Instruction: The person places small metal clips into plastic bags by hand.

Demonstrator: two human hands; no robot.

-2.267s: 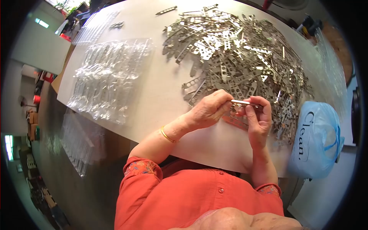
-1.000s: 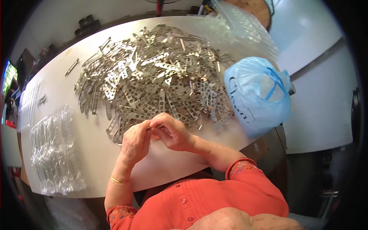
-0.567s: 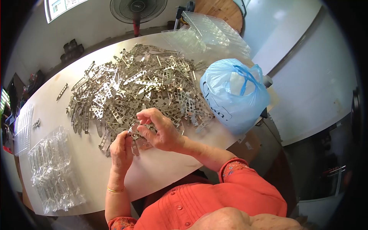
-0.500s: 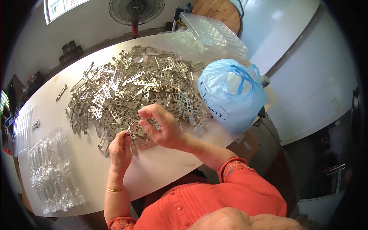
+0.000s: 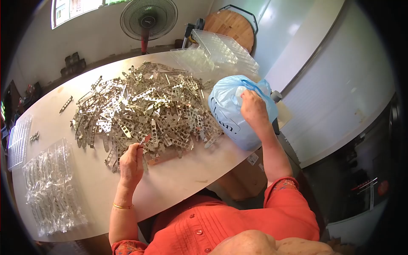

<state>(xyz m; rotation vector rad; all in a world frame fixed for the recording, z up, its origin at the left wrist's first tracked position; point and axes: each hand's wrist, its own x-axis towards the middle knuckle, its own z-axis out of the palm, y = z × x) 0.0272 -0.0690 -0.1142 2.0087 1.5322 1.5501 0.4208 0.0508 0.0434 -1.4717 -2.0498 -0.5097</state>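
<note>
My left hand (image 5: pixel 131 165) is closed in a pinch at the near edge of the heap, gripping a small flat metal strip (image 5: pixel 145 139) that sticks out past the fingertips. A large heap of perforated metal strips (image 5: pixel 144 102) lies beyond it on the table. At the right, a full blue plastic bag (image 5: pixel 229 112) with dark lettering stands at the table edge. Over the bag's mouth is my right hand (image 5: pixel 255 111), fingers bent together against whitish material inside; what they hold is hidden.
Wrapped clear plastic packs (image 5: pixel 53 191) lie at the left on the pale table (image 5: pixel 178 187), with a clear tray (image 5: pixel 19 142) behind them. Stacked clear trays (image 5: pixel 225 53) stand at the back. A fan (image 5: pixel 148 19) is beyond the table.
My right hand has moved from above the heap rightward to the blue bag's mouth, its fingers now closed. The left hand keeps its pinch near the heap. The view has shifted slightly.
</note>
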